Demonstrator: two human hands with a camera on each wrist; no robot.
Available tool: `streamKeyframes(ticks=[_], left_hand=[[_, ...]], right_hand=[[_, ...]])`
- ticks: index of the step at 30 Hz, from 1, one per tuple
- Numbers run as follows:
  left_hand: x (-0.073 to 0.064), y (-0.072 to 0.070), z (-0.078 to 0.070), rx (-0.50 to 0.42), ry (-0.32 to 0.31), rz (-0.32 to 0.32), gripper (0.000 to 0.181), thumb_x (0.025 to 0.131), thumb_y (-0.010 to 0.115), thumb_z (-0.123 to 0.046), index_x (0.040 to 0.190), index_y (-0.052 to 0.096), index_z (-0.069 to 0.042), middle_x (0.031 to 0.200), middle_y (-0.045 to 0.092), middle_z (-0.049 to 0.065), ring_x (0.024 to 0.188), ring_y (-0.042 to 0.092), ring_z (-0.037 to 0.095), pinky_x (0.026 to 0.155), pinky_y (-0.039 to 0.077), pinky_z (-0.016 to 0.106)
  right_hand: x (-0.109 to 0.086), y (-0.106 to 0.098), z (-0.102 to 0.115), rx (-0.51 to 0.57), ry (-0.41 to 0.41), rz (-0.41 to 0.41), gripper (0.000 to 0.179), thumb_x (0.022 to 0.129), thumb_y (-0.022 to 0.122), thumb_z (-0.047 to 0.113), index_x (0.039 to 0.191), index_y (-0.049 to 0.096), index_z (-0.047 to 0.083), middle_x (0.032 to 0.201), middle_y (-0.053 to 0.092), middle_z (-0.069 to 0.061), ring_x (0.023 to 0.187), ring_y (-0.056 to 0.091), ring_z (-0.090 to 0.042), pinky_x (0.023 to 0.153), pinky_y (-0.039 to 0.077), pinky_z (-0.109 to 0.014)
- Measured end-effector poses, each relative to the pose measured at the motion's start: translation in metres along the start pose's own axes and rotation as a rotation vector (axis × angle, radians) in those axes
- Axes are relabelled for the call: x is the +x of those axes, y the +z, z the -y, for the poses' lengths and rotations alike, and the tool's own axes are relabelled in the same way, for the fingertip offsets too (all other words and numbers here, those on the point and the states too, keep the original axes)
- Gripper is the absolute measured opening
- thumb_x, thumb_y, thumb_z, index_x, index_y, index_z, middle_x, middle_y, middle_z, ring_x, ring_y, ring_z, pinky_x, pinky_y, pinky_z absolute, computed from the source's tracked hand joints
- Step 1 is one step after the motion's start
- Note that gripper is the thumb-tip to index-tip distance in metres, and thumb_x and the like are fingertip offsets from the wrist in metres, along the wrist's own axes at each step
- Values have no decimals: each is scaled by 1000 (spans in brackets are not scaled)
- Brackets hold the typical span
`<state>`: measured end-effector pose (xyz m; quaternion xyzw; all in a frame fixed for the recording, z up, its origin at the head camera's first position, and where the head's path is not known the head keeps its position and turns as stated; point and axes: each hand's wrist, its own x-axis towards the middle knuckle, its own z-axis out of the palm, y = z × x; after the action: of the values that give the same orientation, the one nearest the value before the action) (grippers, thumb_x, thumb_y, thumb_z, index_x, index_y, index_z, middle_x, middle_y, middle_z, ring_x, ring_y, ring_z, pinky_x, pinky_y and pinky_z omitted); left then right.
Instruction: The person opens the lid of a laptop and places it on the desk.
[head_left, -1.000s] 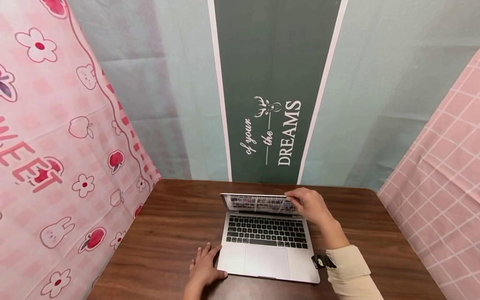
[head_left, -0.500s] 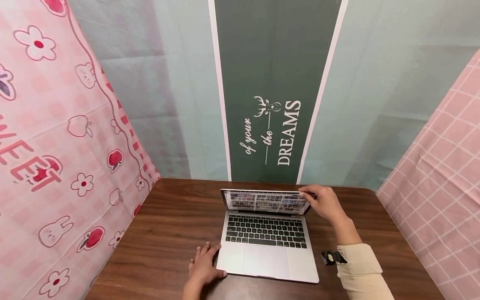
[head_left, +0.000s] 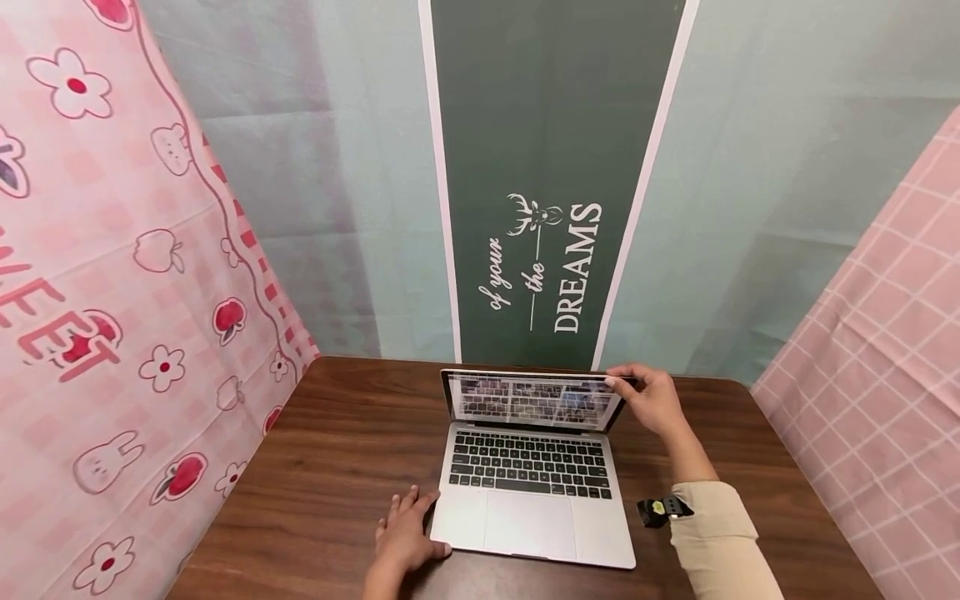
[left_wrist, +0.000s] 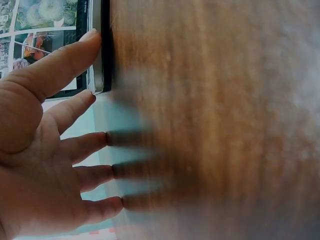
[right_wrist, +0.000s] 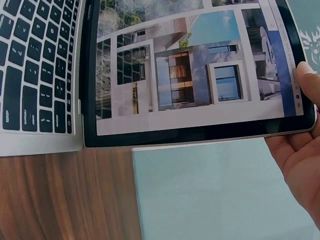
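Note:
A silver laptop (head_left: 528, 521) with black keys stands on the wooden table, its lid raised and leaning back. My right hand (head_left: 651, 400) pinches the top right corner of the lid, thumb on the screen side and fingers behind. In the right wrist view the lit screen (right_wrist: 195, 75) shows a grid of pictures. My left hand (head_left: 407, 537) rests at the front left of the laptop base, with the thumb on the front corner and the fingers spread along the left side. Seen from the left wrist, these fingers (left_wrist: 95, 172) are straight and touch the table.
The dark brown table (head_left: 322, 467) ends at a grey-green curtain (head_left: 360, 250) with a dark lettered stripe. A pink patterned cloth (head_left: 142, 350) hangs on the left and a pink checked cloth (head_left: 892, 358) on the right. A black watch (head_left: 663, 510) is on my right wrist.
The laptop lid has tilted further back and up with my right hand, which has also shifted right to the corner. My left hand has stayed in place.

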<state>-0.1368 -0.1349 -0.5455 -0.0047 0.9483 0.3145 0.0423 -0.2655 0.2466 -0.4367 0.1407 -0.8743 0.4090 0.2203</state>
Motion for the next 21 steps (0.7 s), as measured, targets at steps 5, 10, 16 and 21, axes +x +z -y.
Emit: streamKeyframes(ticks=[5,10,16,21], left_hand=[[-2,0,0,1,2,-6,80,51,87,-24,125,58,-14,136,42,24,126,23,53,90,18,72],[-2,0,0,-1,-4,-9,79,52,87,-24,124,59,-13,136,41,25,125,19,58,90,18,73],[-1,2,2,7,-6,1,79,52,86,-26,125,58,-14,136,41,24,125,19,58,90,18,73],[1,3,4,5,-10,10,80,53,87,-27,126,58,-16,137,40,24,126,19,57,90,18,72]], right_hand=[[4,3,-2,39,45,-11,12,85,68,14,92,71,4,84,67,-9,62,50,-16,49,39,-26],[10,4,-3,41,66,-14,16,86,68,18,94,70,4,86,67,-9,63,50,-17,51,39,-27],[17,7,-6,71,96,-32,19,86,68,19,96,69,3,90,66,-12,68,52,-18,53,41,-27],[22,14,-9,170,188,-117,23,83,72,17,96,68,-1,89,65,-10,70,52,-10,57,43,-20]])
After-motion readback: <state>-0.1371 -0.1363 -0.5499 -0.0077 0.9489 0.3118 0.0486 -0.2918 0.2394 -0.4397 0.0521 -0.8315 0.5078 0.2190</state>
